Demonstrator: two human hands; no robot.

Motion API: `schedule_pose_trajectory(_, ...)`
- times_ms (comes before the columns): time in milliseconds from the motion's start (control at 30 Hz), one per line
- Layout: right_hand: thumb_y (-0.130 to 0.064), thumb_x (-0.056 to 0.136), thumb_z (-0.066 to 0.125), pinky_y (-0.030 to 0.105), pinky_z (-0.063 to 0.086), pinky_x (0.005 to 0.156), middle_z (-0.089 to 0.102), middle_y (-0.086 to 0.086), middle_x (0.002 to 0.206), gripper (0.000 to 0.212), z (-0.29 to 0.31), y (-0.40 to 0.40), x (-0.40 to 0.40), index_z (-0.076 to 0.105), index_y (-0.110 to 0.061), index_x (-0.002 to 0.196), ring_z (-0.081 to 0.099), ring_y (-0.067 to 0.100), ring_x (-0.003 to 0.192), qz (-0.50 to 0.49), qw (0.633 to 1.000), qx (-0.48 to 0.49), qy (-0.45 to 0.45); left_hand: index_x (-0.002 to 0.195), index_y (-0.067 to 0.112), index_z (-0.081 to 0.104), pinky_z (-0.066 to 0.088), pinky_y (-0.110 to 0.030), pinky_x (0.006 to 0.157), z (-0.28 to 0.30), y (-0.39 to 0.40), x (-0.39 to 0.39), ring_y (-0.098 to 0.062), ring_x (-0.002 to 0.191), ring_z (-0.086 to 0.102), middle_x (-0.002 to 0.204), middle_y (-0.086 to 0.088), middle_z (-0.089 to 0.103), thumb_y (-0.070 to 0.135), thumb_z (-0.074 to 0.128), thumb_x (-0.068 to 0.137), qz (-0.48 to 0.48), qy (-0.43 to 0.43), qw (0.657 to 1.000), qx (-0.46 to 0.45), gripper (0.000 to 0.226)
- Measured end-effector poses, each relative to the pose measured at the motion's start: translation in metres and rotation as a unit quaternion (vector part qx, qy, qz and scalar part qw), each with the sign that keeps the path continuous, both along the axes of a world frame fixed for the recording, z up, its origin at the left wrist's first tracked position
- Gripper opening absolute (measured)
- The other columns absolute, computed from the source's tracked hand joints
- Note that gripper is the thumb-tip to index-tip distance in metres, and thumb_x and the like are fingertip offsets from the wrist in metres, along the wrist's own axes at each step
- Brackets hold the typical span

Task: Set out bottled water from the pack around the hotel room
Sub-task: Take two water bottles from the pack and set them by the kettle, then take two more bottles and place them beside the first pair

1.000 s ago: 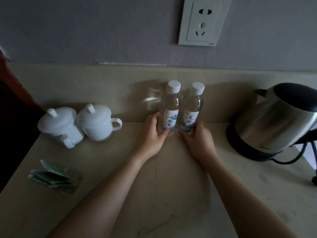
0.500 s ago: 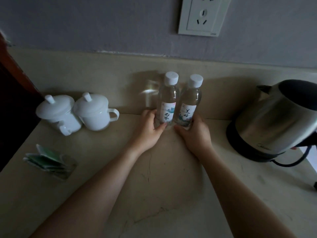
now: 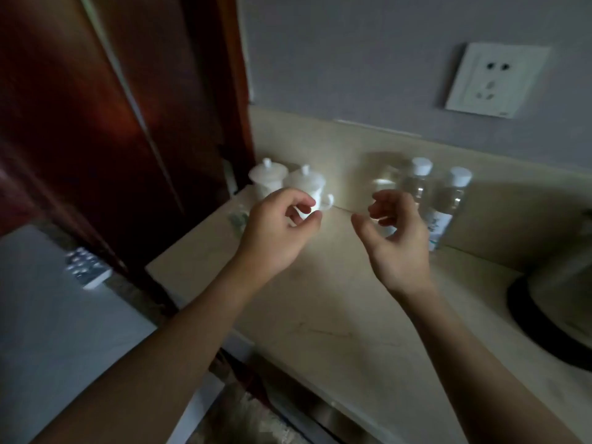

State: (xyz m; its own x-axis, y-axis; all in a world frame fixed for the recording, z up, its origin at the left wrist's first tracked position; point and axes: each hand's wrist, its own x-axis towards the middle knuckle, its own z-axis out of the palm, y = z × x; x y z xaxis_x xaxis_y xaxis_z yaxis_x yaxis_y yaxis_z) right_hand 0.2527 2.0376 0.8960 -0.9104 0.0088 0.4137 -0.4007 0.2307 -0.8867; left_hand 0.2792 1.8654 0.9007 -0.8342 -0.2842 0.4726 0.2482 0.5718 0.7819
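Beige marble counter (image 3: 336,315) carried two clear white-capped water bottles (image 3: 448,203) upright against the backsplash, two white lidded ceramic cups (image 3: 288,181) leftward. Left hand (image 3: 275,232) and right hand (image 3: 397,248) hovered near, fingers loosely curled, gripping nothing.

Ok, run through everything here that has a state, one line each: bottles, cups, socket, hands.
Left bottle: upright, capped, released.
Right bottle: upright, capped, released.
Two lidded cups: lids on.
Wall socket: nothing plugged in.
Left hand: loosely curled, holding nothing.
Right hand: loosely curled, holding nothing.
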Motion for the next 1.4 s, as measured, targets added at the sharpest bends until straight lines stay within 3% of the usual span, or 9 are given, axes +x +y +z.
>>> schedule_pose_trajectory(200,-0.028,0.075,0.070,0.019,0.046,0.079,0.065,-0.007,0.090,0.030,0.031,-0.124,0.051,0.059,-0.026,0.103,0.061,0.005,0.086,0.209,0.977,0.010,0.052,0.091,0.019,0.069,0.049,-0.019,0.065,0.037,-0.111,0.120,-0.012,0.070,0.060,0.079,0.005,0.065,0.021,0.075,0.079,0.175,0.038,0.983,-0.037,0.014)
schedule_pose_trajectory(333,-0.023,0.079,0.074,0.016,0.047,0.079,0.065,-0.006,0.092,0.030,0.039,-0.207,0.094,0.060,-0.025,0.105,0.061,0.006,0.086,0.323,0.941,0.037,0.094,0.090,0.030,0.066,0.046,-0.017,0.065,0.040,-0.179,0.209,-0.003,0.067,0.057,0.080,0.007,0.065,0.023,0.074,0.079,0.298,0.048,0.953,-0.033,0.015)
schedule_pose_trajectory(433,-0.018,0.081,0.075,0.009,0.044,0.079,0.065,-0.008,0.094,0.029,0.043,-0.265,0.124,0.063,-0.019,0.108,0.060,0.004,0.089,0.400,0.910,0.048,0.098,0.085,0.037,0.064,0.050,-0.025,0.066,0.038,-0.221,0.271,-0.005,0.067,0.059,0.076,0.009,0.065,0.029,0.072,0.077,0.376,0.053,0.925,-0.029,0.015)
schedule_pose_trajectory(567,-0.016,0.081,0.076,0.008,0.044,0.078,0.065,-0.009,0.093,0.030,0.048,-0.348,0.159,0.062,-0.018,0.107,0.062,0.005,0.088,0.477,0.871,0.045,0.106,0.085,0.036,0.064,0.053,-0.033,0.067,0.038,-0.274,0.333,-0.011,0.069,0.059,0.078,0.008,0.066,0.040,0.066,0.074,0.438,0.055,0.897,-0.031,0.012)
schedule_pose_trajectory(700,-0.015,0.082,0.075,0.011,0.046,0.078,0.065,-0.009,0.094,0.032,0.053,-0.436,0.185,0.059,-0.023,0.109,0.064,0.006,0.087,0.534,0.837,0.043,0.110,0.092,0.022,0.068,0.056,-0.037,0.071,0.037,-0.337,0.371,-0.016,0.076,0.064,0.086,0.004,0.068,0.033,0.070,0.077,0.490,0.038,0.870,-0.050,0.018)
schedule_pose_trajectory(833,-0.018,0.082,0.075,0.012,0.048,0.078,0.065,-0.008,0.098,0.034,0.053,-0.523,0.199,0.060,-0.024,0.111,0.064,0.009,0.090,0.560,0.820,0.046,0.107,0.095,0.015,0.069,0.055,-0.044,0.072,0.039,-0.413,0.388,-0.018,0.078,0.065,0.088,0.001,0.069,0.025,0.073,0.078,0.512,0.031,0.858,-0.032,0.020)
schedule_pose_trajectory(967,-0.017,0.082,0.074,0.023,0.053,0.079,0.065,-0.007,0.099,0.034,0.052,-0.595,0.203,0.059,-0.024,0.112,0.065,0.012,0.091,0.565,0.816,0.051,0.111,0.099,0.015,0.069,0.055,-0.041,0.074,0.039,-0.481,0.394,-0.015,0.079,0.065,0.089,0.000,0.068,0.016,0.076,0.083,0.511,0.017,0.859,-0.018,0.017)
schedule_pose_trajectory(1200,-0.015,0.084,0.073,0.020,0.052,0.079,0.064,-0.008,0.100,0.035,0.050,-0.697,0.190,0.057,-0.028,0.111,0.064,0.010,0.092,0.564,0.820,0.048,0.086,0.101,0.014,0.069,0.057,-0.041,0.076,0.032,-0.586,0.378,-0.012,0.082,0.065,0.092,0.002,0.068,0.018,0.076,0.083,0.502,0.008,0.865,-0.005,0.020)
schedule_pose_trajectory(1400,-0.015,0.082,0.073,0.033,0.056,0.084,0.065,-0.010,0.098,0.035,0.037,-0.817,0.151,0.058,-0.028,0.111,0.065,0.015,0.092,0.579,0.811,0.032,0.081,0.096,0.019,0.069,0.055,-0.033,0.074,0.024,-0.694,0.330,-0.016,0.081,0.065,0.089,0.004,0.069,0.031,0.069,0.074,0.511,0.030,0.859,0.004,0.024)
